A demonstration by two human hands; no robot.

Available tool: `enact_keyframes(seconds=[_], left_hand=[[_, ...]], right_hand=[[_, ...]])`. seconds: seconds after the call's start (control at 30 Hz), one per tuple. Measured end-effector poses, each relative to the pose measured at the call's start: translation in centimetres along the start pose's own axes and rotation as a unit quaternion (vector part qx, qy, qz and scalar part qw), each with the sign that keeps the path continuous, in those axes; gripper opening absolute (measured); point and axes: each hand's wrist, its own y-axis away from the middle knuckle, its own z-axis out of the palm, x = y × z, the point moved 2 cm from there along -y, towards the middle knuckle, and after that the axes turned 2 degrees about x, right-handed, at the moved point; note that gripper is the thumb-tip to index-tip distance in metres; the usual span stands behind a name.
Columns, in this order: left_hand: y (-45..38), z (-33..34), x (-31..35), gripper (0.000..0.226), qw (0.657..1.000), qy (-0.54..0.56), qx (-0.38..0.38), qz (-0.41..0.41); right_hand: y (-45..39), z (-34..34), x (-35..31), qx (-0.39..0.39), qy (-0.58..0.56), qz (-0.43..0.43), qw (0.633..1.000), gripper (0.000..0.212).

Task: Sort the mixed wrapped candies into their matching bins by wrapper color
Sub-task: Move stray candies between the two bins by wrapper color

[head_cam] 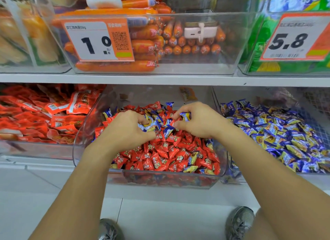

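Gripping crinkly blue candies [167,130]: left hand [127,130], right hand [200,121].

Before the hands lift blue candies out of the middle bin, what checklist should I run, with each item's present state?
1. Left hand holds blue candies: ok.
2. Right hand pinches a blue candy: ok.
3. No red candies caught in either grip: cannot tell.
4. Right bin already holds blue wrappers, so it matches: ok.
5. Middle bin free of blue candies: not ok.
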Motion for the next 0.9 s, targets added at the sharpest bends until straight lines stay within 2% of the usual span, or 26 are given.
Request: enact_keyframes(seconds=[0.13,0.2,0.3,0.37,0.47,0.57,0.63,0.73,0.8,0.9], left_hand=[[0.3,-0.5,-0.9,0.033,0.999,0.016,0.007,-0.032],[0.3,-0.6,-1.3,0.031,0.998,0.044,0.007,-0.047],[0.4,-0.5,-1.6,0.031,0.996,0.070,0.014,-0.044],[0.4,-0.5,-1.5,0.031,0.995,0.091,0.022,-0.040],[0.3,-0.2,-0.5,0.027,0.985,0.161,0.041,-0.044],[0.6,0.7,1.8,0.012,0.971,0.235,0.048,-0.013],[1.0,1.4,3.5,0.008,0.964,0.258,0.047,0.030],[1.4,2.3,5.5,0.014,0.963,0.254,0.047,0.081],[1.5,2.7,6.8,0.014,0.963,0.247,0.047,0.097],[1.5,3.2,8.9,0.024,0.959,0.251,0.053,0.123]], right_hand=[[-0.6,2.1,-1.1,-0.048,0.097,-0.045,0.993,0.038],[-1.0,3.0,-1.3,-0.066,0.138,-0.052,0.987,0.035],[-1.4,2.7,-1.3,-0.030,0.137,-0.050,0.989,0.024],[-1.2,1.8,-1.2,0.003,0.105,-0.052,0.993,0.029],[-0.3,0.2,-1.0,0.061,0.028,-0.029,0.997,0.046],[0.8,0.4,-1.0,0.068,-0.114,0.026,0.991,0.055],[1.7,0.8,-1.0,0.058,-0.198,0.060,0.977,0.051],[3.1,0.0,-0.9,0.064,-0.315,0.081,0.943,0.030],[3.9,-1.4,-0.4,0.081,-0.327,0.057,0.940,0.018],[4.9,-3.6,1.0,0.117,-0.311,0.032,0.943,0.012]])
